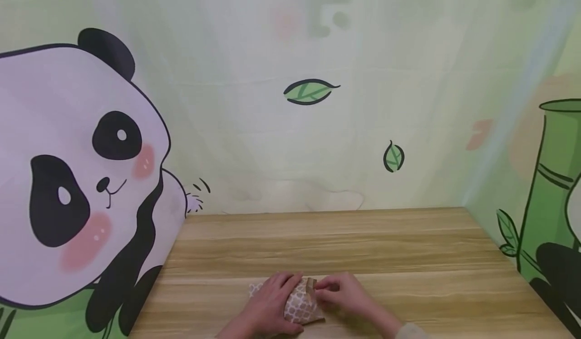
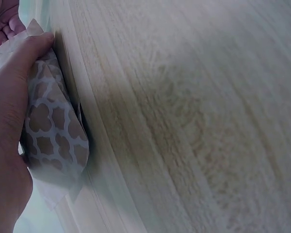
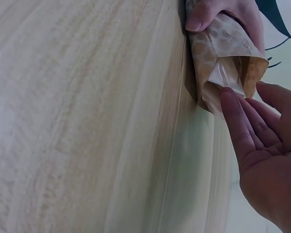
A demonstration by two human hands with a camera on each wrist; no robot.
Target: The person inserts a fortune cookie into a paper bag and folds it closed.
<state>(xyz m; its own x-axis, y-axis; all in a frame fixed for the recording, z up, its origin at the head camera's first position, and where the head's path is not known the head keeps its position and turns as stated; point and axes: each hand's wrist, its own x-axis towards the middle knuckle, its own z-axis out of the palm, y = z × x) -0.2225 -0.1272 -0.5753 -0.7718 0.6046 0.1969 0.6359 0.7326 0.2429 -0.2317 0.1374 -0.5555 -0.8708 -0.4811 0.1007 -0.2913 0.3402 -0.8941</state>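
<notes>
A package in brown wrapping paper with a white lattice pattern lies near the front of the wooden table. My left hand holds it from above, thumb on the near side and fingers over the far side. At the package's right end the paper stands open, and something white shows inside; what it is I cannot tell. The fingers of my right hand touch the edge of this open end, fairly straight, with the thumb apart from them. In the left wrist view the patterned paper juts out below the left hand.
The wood-grain table extends behind and to both sides of the package. A pale green cloth backdrop with a printed panda and leaves rises behind the table and along its sides.
</notes>
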